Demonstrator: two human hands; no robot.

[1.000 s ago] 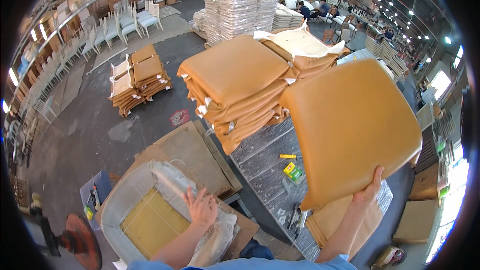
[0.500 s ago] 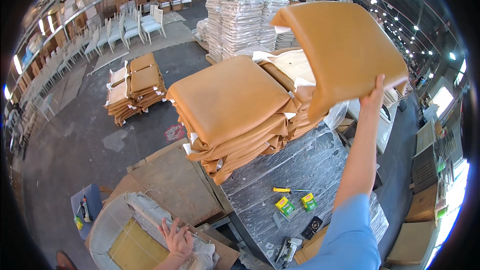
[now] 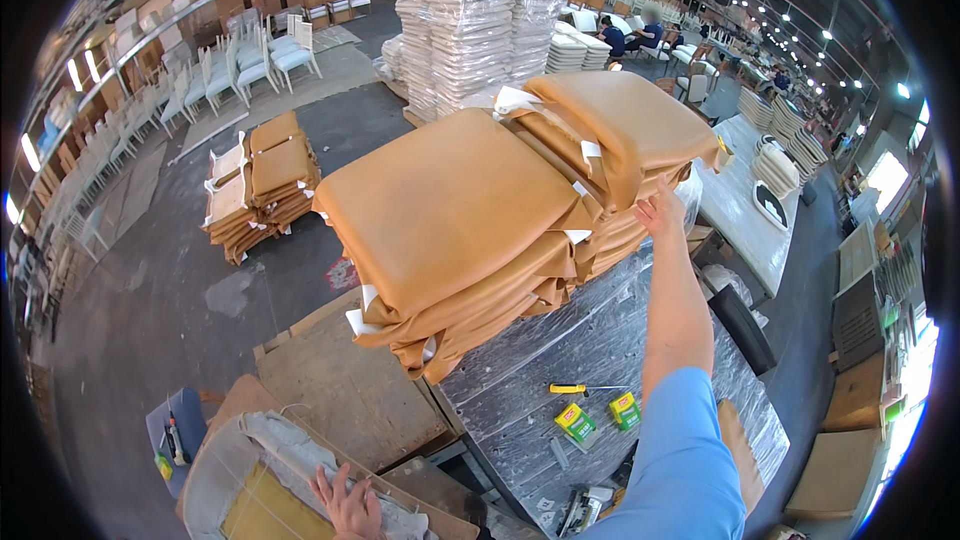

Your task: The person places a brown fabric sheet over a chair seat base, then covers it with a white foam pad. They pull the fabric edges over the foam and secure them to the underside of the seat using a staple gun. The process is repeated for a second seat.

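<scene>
A padded seat covered in tan leather (image 3: 640, 115) lies on top of the right-hand pile. My right hand (image 3: 661, 210) is at its near lower edge, fingers apart, touching or just off the leather. Beside it, another tan seat (image 3: 450, 205) tops the left pile, with folded leather and white fabric corners sticking out below. At the lower left, my left hand (image 3: 350, 508) is spread over a curved chair frame (image 3: 225, 470) with pale padding and a yellowish panel; its lower part is cut off by the picture's edge.
On the plastic-wrapped table (image 3: 520, 430) are a yellow-handled screwdriver (image 3: 568, 389), two green-yellow boxes (image 3: 575, 423) and a staple gun (image 3: 588, 508). Another stack of tan seats (image 3: 265, 180) stands on the floor. Wrapped stacks (image 3: 470, 35) rise behind; people (image 3: 645, 35) sit far off.
My right hand has lowered the tan seat from the air onto the right-hand pile, and its fingers have loosened. My left hand has shifted slightly down in the picture, over the chair frame.
</scene>
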